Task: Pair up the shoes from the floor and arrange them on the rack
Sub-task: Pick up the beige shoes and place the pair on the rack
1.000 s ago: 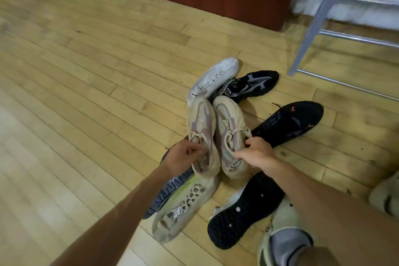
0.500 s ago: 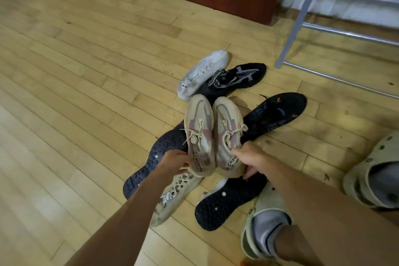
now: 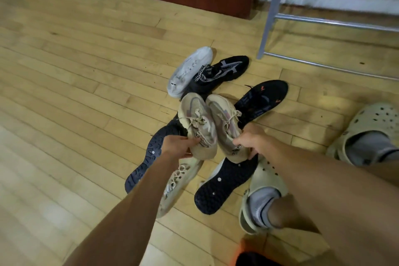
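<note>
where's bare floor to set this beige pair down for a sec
Open floor lies left of the pile, past the white shoe and the upturned black sole. A smaller patch sits between the black shoe and the rack. It is crowded under both hands, left hand and right hand, and by the clogs.

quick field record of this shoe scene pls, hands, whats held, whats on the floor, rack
left hand: grips heel of one beige sneaker
right hand: grips heel of second beige sneaker
held pair: side by side, toes pointing away
on floor: white sneaker, patterned black sneaker, black sneaker with orange marks, two dark shoes sole-up, one pale sneaker under left forearm
rack: metal, upper right, no shoes on visible bars
</note>
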Demonstrator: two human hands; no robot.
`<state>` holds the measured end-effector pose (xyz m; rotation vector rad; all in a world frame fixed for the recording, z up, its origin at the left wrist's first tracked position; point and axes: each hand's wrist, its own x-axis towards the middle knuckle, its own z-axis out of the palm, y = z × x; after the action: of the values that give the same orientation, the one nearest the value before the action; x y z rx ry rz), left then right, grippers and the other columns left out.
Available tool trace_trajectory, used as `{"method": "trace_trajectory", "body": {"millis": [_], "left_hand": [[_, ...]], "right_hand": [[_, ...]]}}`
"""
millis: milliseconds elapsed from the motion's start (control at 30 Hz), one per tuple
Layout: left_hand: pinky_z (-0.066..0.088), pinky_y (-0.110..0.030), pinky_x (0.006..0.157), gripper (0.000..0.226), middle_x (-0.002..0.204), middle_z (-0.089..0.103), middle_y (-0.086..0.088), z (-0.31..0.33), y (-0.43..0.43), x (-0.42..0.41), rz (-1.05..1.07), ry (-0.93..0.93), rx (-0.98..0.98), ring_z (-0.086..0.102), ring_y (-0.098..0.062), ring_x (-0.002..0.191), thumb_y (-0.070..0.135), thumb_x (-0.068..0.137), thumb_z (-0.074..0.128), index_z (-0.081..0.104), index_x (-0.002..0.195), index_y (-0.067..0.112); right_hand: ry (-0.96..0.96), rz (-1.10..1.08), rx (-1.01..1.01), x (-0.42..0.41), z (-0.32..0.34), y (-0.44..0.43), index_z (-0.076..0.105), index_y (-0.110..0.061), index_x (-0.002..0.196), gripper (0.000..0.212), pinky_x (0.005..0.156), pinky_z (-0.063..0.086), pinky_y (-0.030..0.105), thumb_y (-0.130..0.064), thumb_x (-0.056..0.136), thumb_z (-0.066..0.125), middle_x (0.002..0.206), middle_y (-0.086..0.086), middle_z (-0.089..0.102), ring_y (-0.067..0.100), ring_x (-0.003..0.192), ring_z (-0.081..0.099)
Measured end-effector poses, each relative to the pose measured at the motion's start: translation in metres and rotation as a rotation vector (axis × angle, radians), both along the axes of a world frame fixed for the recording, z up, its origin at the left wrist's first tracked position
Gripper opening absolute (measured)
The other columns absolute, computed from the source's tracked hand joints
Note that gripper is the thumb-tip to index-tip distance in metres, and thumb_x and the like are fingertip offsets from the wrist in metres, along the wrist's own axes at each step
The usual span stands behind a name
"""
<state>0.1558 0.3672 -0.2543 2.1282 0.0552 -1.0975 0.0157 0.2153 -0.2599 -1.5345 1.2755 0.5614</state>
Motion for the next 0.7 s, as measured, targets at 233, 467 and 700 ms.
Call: {"method": "trace_trajectory", "body": {"millis": [233, 467, 700], "left_hand": [[0.062, -0.038, 0.065, 0.026, 0.084, 0.073, -0.019, 0.056, -0.041, 0.002, -0.126, -0.071, -0.062, 0.072, -0.03, 0.072, 0.019, 0.065, 0.087, 0.068, 0.075, 0.003], [0.058, -0.029, 0.046, 0.041, 0.095, 0.071, -0.024, 0.07, -0.118, -0.037, -0.365, 0.046, -0.099, 0.068, -0.027, 0.064, 0.008, 0.07, 0.082, 0.064, 0.1, -0.014], [0.062, -0.036, 0.062, 0.031, 0.089, 0.072, -0.024, 0.045, -0.205, -0.073, -0.434, 0.084, -0.131, 0.072, -0.032, 0.074, 0.007, 0.072, 0.081, 0.064, 0.094, -0.007]], "right_hand": [[0.016, 0.012, -0.203, -0.027, 0.044, -0.047, 0.056, 0.0, 0.114, 0.043, 0.084, 0.057, 0.05, -0.014, 0.079, 0.075, 0.114, 0.02, 0.062, 0.037, 0.101, 0.065], [-0.047, -0.303, -0.21, -0.087, 0.064, -0.096, 0.053, -0.002, 0.128, 0.052, 0.078, 0.058, 0.051, -0.014, 0.082, 0.073, 0.128, 0.02, 0.058, 0.043, 0.109, 0.061], [-0.139, -0.628, -0.217, -0.114, 0.052, -0.159, 0.062, -0.006, 0.103, 0.022, 0.075, 0.057, 0.041, -0.015, 0.085, 0.071, 0.106, 0.013, 0.064, 0.032, 0.093, 0.063]]}}
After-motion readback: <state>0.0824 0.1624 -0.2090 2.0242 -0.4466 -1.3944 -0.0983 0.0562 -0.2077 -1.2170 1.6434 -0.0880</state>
